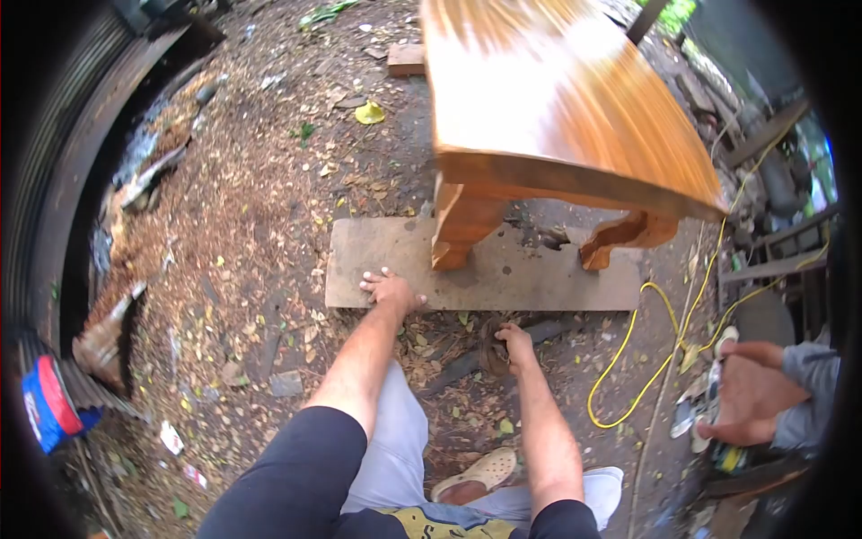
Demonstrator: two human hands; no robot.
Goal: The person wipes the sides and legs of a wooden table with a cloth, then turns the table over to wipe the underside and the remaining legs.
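Note:
My left hand (393, 292) lies with fingers spread on the near edge of a flat board (377, 251) on the ground. My right hand (516, 347) is low, just short of the board's near edge, its fingers closed at a dark brown, loop-like thing (492, 352); I cannot tell what this is. A glossy wooden table (557, 108) with a curved, grained top rises over the board. Its near-left leg (469, 225) and near-right leg (620, 241) stand on the board. Behind my right hand, a dark length of material (548, 331) lies along the soil.
A yellow cord (620, 377) loops over the ground at right. Beyond it another person's bare legs (750, 395) show at the frame's edge. A wooden block (406, 60) sits left of the table. Corrugated metal (54, 162) and a red-blue bag (52, 404) line the left.

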